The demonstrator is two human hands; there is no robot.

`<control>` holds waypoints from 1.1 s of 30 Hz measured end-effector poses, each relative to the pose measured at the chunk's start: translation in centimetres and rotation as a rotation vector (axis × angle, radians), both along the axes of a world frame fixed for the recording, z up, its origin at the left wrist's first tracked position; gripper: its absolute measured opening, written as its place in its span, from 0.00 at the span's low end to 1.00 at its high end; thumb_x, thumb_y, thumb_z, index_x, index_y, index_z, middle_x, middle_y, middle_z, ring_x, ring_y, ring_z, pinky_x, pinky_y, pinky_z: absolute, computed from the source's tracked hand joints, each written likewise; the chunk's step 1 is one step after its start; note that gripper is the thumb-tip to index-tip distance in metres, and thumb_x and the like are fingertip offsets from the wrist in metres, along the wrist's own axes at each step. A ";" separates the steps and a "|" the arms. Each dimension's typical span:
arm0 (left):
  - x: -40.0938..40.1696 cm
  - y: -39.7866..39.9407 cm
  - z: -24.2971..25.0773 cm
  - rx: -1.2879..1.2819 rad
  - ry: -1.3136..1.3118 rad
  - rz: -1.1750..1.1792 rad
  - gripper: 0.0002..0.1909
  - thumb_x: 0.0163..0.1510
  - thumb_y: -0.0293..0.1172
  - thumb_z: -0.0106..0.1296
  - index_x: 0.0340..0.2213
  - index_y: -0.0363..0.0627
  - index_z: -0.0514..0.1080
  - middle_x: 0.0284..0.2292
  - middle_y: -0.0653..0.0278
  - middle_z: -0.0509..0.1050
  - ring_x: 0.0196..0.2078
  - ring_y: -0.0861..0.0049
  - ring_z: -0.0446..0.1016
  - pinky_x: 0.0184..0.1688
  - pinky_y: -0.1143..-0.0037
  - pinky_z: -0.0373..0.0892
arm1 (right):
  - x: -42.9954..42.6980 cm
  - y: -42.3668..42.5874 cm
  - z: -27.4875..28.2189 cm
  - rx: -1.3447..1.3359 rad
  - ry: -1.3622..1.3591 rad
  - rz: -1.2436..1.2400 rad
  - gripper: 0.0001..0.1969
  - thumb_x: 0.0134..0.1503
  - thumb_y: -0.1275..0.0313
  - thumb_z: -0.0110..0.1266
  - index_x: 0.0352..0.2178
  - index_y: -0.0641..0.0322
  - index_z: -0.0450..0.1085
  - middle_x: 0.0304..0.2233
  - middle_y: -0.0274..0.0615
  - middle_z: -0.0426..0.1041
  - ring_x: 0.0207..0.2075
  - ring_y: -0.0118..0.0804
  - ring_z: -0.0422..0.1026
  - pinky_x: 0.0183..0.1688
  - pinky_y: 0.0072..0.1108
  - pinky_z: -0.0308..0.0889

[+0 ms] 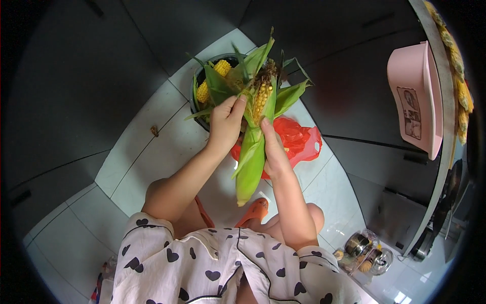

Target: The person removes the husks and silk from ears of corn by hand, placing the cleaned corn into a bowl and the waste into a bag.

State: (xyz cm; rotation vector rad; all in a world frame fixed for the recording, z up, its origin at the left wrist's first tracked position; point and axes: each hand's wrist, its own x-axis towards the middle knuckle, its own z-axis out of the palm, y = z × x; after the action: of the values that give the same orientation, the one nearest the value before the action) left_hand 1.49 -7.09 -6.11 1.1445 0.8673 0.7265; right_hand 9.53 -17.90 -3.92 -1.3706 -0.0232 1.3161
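Note:
An ear of corn (pixel 261 99) is held in front of me, its green husk (pixel 250 167) peeled apart at the top so that yellow kernels and brown silk show. My left hand (pixel 228 119) pinches husk and silk at the ear's left side. Around the ear's middle, my right hand (pixel 272 146) grips the husk with the thumb on top. Behind it stands a dark bin (pixel 194 108) with loose husks and yellow corn, of which one piece (pixel 222 68) shows near the rim and another (pixel 203 92) lower left. The ear hides part of the bin.
A red plastic bag (pixel 298 138) lies on the tiled floor (pixel 159 163) beyond my right hand. A pink plastic container (pixel 412 97) hangs on the dark cabinet at right. Several corn ears (pixel 457 72) lie along the counter edge. Glass jars (pixel 364 252) stand at lower right.

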 end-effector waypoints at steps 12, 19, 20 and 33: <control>-0.8 1.3 0.9 -0.152 0.056 -0.091 0.11 0.61 0.36 0.49 0.31 0.41 0.69 0.24 0.72 0.70 0.25 0.88 0.66 0.27 0.83 0.63 | -0.6 0.6 1.7 0.056 -0.018 -0.060 0.24 0.63 0.54 0.45 0.50 0.65 0.64 0.40 0.41 0.72 0.38 0.35 0.72 0.42 0.27 0.70; -1.1 -1.1 1.5 -0.381 -0.256 -0.021 0.09 0.63 0.35 0.47 0.29 0.46 0.66 0.24 0.74 0.65 0.26 0.88 0.64 0.30 0.84 0.60 | 0.8 2.4 1.7 0.035 0.127 -0.174 0.25 0.62 0.50 0.45 0.46 0.62 0.67 0.37 0.40 0.73 0.35 0.34 0.72 0.37 0.27 0.70; -1.1 -1.1 0.8 -0.183 -0.220 -0.040 0.09 0.63 0.34 0.47 0.30 0.45 0.66 0.24 0.74 0.66 0.28 0.88 0.64 0.31 0.83 0.60 | 1.2 2.8 1.8 0.063 0.164 -0.211 0.25 0.62 0.50 0.44 0.47 0.62 0.67 0.37 0.40 0.73 0.36 0.35 0.72 0.39 0.28 0.70; -2.2 -0.2 0.5 -0.504 -0.401 -0.103 0.12 0.67 0.38 0.34 0.44 0.45 0.64 0.36 0.65 0.73 0.41 0.76 0.71 0.51 0.73 0.64 | 3.6 4.0 3.4 0.033 0.195 -0.084 0.29 0.60 0.47 0.45 0.46 0.65 0.66 0.34 0.46 0.74 0.34 0.39 0.74 0.37 0.30 0.72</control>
State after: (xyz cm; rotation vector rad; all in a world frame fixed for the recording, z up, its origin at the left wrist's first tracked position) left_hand -0.72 -7.30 -5.66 0.5619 0.5966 0.5793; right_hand 13.14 -13.88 -0.49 -1.1977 0.1430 1.3674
